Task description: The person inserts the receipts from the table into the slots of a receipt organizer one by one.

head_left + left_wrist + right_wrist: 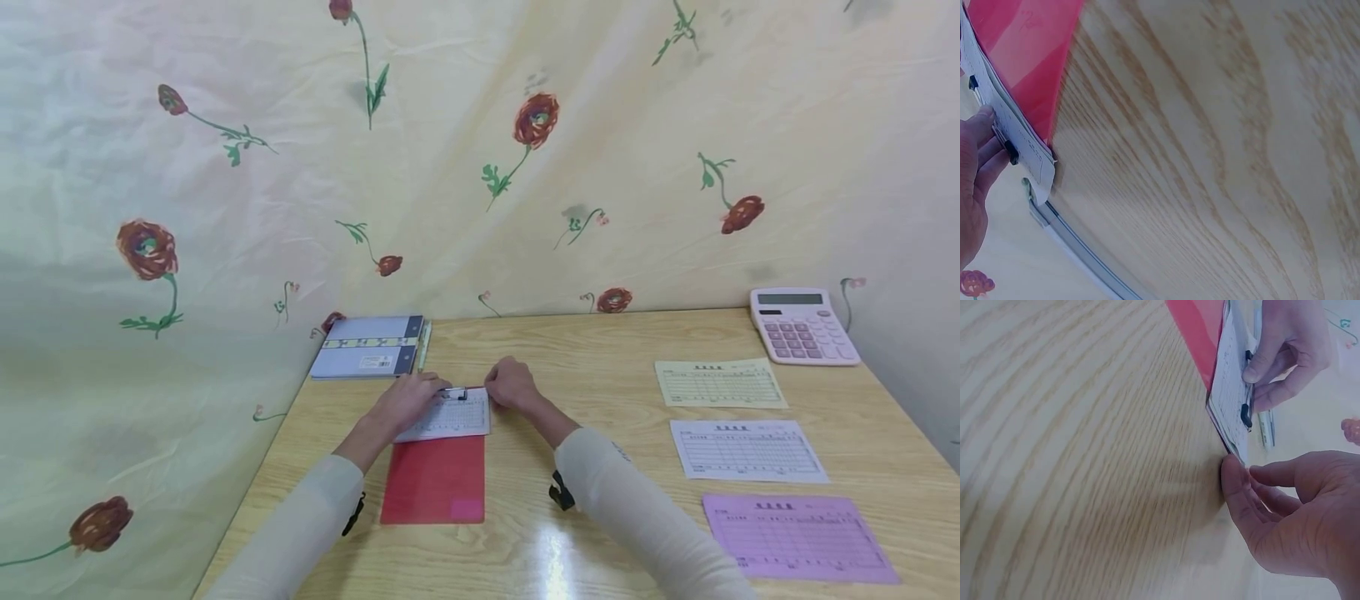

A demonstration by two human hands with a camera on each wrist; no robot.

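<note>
A red clip folder [432, 481] lies on the table with white printed forms [457, 417] across its top end. Over the forms' upper edge sits a metal clip [454, 393] with black ends. My left hand [411, 404] holds that clip, its thumb on the metal in the left wrist view. At the top right corner, my right hand [513, 383] pinches the edge of the stack between thumb and fingers [1238, 497]. Whether it grips paper alone or the folder too, I cannot tell. The folder's upper part is hidden under the forms.
A blue notebook [367, 350] with a pen [424, 346] beside it lies at the back left. Along the right side are a yellow form [720, 385], a white form [750, 450], a purple form [798, 537] and a pink calculator [802, 327]. Flowered cloth hangs behind the table.
</note>
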